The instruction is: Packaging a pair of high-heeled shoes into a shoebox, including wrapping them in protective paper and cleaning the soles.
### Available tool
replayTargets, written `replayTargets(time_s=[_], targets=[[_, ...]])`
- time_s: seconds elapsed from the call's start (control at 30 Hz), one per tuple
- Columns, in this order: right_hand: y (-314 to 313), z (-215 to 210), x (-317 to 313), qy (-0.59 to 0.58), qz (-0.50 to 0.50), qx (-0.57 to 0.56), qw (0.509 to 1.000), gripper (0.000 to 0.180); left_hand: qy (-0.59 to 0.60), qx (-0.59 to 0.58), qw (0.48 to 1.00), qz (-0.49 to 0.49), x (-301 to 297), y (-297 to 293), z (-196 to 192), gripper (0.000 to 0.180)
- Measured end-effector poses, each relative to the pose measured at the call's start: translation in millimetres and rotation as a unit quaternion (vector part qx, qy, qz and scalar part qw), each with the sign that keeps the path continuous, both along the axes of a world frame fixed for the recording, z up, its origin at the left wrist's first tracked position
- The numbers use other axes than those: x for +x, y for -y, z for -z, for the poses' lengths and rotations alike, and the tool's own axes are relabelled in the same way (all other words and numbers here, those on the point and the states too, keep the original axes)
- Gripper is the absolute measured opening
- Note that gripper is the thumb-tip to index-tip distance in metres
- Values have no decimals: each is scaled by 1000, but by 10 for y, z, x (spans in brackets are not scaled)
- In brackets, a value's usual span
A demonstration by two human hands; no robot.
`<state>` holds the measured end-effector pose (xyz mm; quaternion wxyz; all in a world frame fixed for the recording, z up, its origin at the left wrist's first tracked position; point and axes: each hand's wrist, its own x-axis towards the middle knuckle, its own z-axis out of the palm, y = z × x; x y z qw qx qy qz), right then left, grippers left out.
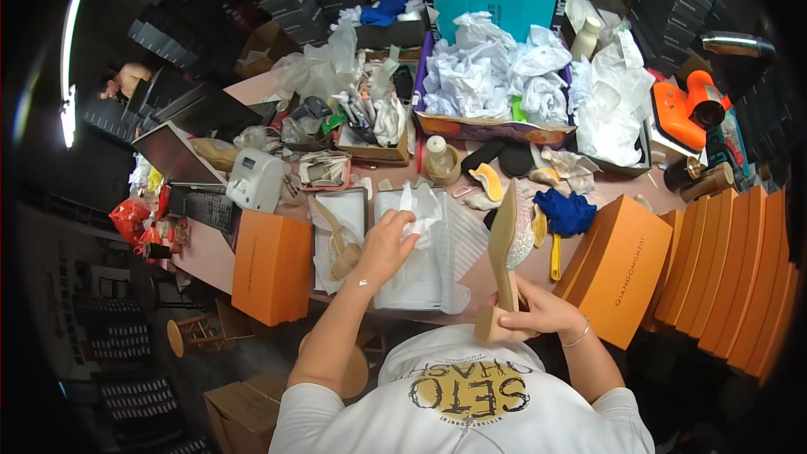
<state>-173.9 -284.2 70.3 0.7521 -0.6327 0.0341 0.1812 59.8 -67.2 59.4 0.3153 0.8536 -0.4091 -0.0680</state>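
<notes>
My right hand (538, 311) is closed around the heel end of a beige block-heeled shoe (502, 240). The shoe is tilted up, with its sole toward the left and glittery material along its right side. Over the open shoebox, my left hand (388, 245) pinches a crumpled piece of white tissue paper (420, 217). Beneath it, the shoebox (412, 290) is lined with white paper and wrap. Left of that, a second beige shoe (343, 252) lies in a shallow grey-edged tray (360, 202), partly hidden by my left wrist.
Orange shoeboxes (269, 269) flank the work area, with an orange box (622, 265) and a row of several more at right. Behind stand a carton of crumpled paper (471, 76), a bottle (437, 151), a blue cloth (565, 212) and a yellow-handled tool (555, 259).
</notes>
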Motion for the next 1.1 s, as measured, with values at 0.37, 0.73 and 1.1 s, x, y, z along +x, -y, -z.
replayTargets(time_s=[0.37, 0.73, 1.1], targets=[[-1068, 132, 46, -154, -22, 372, 915, 51, -20, -174, 985, -7, -1229, -1123, 76, 36], [-2264, 687, -565, -74, 31, 372, 925, 70, -79, -109, 984, 116, -1324, -1709, 477, 35], [-2370, 856, -1124, -1, 63, 465, 883, 78, -110, -214, 965, 103, -1593, -1518, 351, 20]])
